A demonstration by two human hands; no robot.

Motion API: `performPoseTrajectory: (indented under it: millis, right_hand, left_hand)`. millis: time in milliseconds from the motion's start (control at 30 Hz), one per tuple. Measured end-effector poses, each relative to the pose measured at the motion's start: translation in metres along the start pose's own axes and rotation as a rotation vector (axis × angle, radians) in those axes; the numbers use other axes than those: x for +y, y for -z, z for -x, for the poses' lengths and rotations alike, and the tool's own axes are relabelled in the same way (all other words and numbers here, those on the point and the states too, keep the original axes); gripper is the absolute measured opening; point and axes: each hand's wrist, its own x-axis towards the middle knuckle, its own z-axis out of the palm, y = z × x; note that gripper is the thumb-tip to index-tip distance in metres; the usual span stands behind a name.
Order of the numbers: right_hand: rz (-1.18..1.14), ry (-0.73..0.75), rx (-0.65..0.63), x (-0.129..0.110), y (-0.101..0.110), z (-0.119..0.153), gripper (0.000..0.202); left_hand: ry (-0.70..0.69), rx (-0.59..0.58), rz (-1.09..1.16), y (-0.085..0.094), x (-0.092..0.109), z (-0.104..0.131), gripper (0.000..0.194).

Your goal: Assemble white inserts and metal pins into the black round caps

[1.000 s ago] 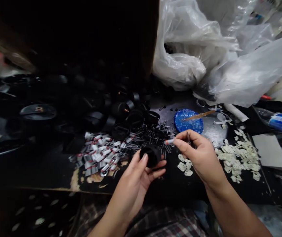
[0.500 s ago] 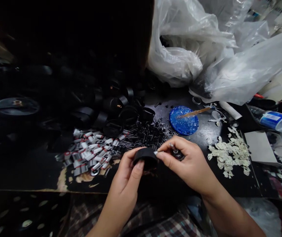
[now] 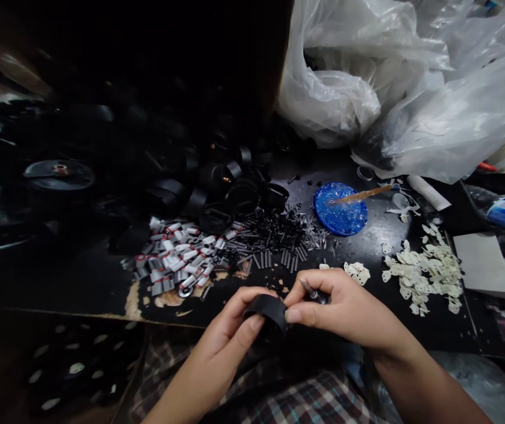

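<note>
Your left hand [image 3: 231, 334] clamps a black cup [image 3: 266, 305]; your right hand [image 3: 343, 305], clutching a dark tool [image 3: 315, 292], touches its right edge. Likely light, stiff: hold it by the wall.

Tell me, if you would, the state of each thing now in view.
Black ring-like part: held, tilted
Left grip: closed on the part
Right grip: touching the part's rim, also holding a tool
Pointed tool: tucked in the right grip
Blue disc: lying flat
Brown stick: resting across the disc
Grey-white tubes: heaped
Cream pieces: piled loosely
Plastic bags: crumpled
</note>
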Motion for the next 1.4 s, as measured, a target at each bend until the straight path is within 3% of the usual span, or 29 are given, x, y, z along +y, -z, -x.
performPoseTrajectory:
  millis: [100,267,400,533,700,867,1000,1100,1400]
  right_hand:
    - [0.141,0.055,0.001,0.001,-0.005,-0.01,0.011]
    - [1.061,0.173,0.358,0.006,-0.013,-0.04,0.019]
    - [1.332,0.199,0.313,0.012,-0.017,-0.05,0.017]
    - [1.312,0.222,0.348,0.015,-0.019,-0.047,0.014]
    - [0.982,0.312,0.386,0.016,-0.022,-0.035,0.011]
    - [0.822,0.47,0.373,0.015,-0.023,-0.023,0.01]
    - [0.657,0.408,0.345,0.014,-0.021,-0.02,0.007]
    - [0.628,0.39,0.342,0.013,-0.021,-0.018,0.009]
    - [0.508,0.579,0.363,-0.001,-0.021,-0.013,0.004]
  left_hand:
    - [0.052,0.006,0.073,0.005,-0.003,-0.002,0.019]
    - [0.099,0.1,0.324,0.003,-0.005,-0.007,0.02]
    - [0.068,0.127,0.366,0.001,-0.005,-0.009,0.02]
    - [0.051,0.159,0.403,-0.001,-0.006,-0.012,0.023]
    - [0.033,0.181,0.504,-0.007,-0.002,-0.016,0.02]
    - [0.029,0.201,0.545,-0.013,0.0,-0.016,0.015]
    - [0.009,0.2,0.529,-0.014,-0.001,-0.014,0.016]
    - [0.009,0.193,0.533,-0.013,-0.001,-0.014,0.014]
    - [0.124,0.183,0.478,-0.009,-0.003,-0.009,0.02]
